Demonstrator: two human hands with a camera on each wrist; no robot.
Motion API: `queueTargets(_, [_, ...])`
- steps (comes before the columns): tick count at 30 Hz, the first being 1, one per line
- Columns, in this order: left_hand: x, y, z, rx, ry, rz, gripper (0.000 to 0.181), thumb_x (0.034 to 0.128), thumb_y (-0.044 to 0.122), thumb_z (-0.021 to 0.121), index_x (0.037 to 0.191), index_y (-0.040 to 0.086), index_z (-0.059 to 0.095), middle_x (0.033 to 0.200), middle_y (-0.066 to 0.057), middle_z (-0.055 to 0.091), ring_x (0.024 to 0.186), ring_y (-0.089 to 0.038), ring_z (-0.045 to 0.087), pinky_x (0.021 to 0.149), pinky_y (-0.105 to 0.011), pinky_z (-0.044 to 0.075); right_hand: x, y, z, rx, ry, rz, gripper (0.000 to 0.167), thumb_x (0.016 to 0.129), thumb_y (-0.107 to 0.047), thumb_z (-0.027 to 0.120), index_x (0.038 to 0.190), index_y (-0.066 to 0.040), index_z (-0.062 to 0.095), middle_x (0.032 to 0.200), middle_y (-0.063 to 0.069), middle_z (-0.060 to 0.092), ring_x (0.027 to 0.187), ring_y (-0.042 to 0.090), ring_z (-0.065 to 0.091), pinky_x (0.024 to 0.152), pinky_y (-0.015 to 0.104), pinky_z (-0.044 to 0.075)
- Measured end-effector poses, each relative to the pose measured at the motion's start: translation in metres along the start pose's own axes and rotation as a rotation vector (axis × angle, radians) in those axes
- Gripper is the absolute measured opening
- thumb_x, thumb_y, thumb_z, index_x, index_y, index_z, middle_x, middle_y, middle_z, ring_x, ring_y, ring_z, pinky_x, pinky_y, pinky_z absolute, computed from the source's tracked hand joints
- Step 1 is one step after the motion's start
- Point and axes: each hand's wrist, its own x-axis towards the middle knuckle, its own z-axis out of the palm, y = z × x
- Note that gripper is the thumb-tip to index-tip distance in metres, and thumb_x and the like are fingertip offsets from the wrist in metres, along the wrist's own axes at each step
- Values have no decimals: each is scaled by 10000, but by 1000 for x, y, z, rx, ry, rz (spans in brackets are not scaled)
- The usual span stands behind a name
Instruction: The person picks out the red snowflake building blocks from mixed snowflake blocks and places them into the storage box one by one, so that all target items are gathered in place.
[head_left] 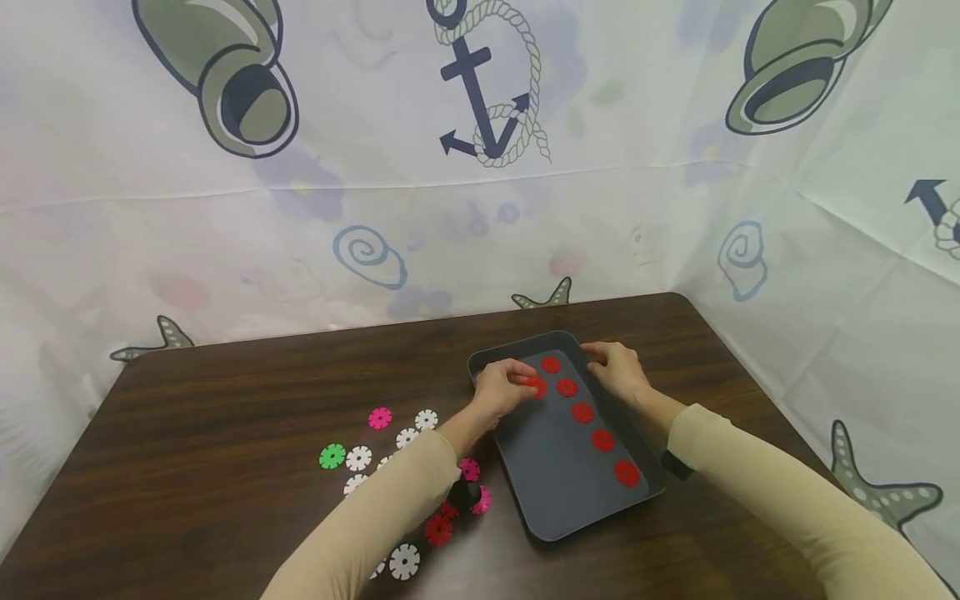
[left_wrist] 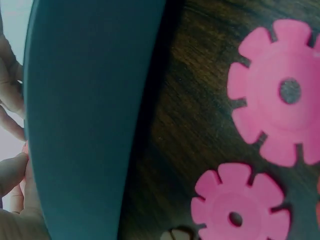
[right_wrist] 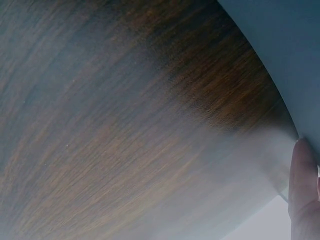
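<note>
A grey rectangular tray [head_left: 540, 492] lies at an angle on the table. Inside it, a row of several red notched discs [head_left: 582, 413] runs along the right side. My left hand [head_left: 498, 390] reaches over the tray's left wall and pinches another red notched disc [head_left: 537, 387] near the far end, beside the row. On the opposite side, my right hand [head_left: 621, 373] grips the tray's right rim near the far corner. In the right wrist view, a finger [right_wrist: 303, 185] rests against the outside of the tray wall [right_wrist: 280, 45].
Left of the tray, loose discs lie scattered on the dark wooden table [head_left: 225, 442]: white ones [head_left: 404, 562], a green one [head_left: 332, 456], pink ones [head_left: 380, 417] and red ones [head_left: 438, 530]. My left forearm partly covers them. A patterned cloth [head_left: 420, 208] hangs behind the table.
</note>
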Motion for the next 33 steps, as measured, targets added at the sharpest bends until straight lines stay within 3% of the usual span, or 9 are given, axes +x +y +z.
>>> queueTargets(13, [14,-12,19,96,80,16,205,732,-57,735,912,28,691,828,-83,682,709,-118,571,599,-183,455,0,2,1,1,1,8,353,884,8,578,1236,18,584,793,136,650,560,135,461,533,255,408])
queueTargets(21, [17,-17,25,165,137,57,188,721,-66,727,872,42,699,801,-81,689,712,-139,600,608,-190,469,1,0,0,-1,11,6,347,882,2,586,1228,6,597,927,187,684,597,148,494,559,255,425])
queueTargets(33, [19,-21,30,302,200,157,168,722,-19,760,870,39,703,805,-76,693,753,-175,644,704,-268,512,1,1,1,-14,13,4,350,876,4,586,1225,12,597,724,106,623,569,144,458,538,255,398])
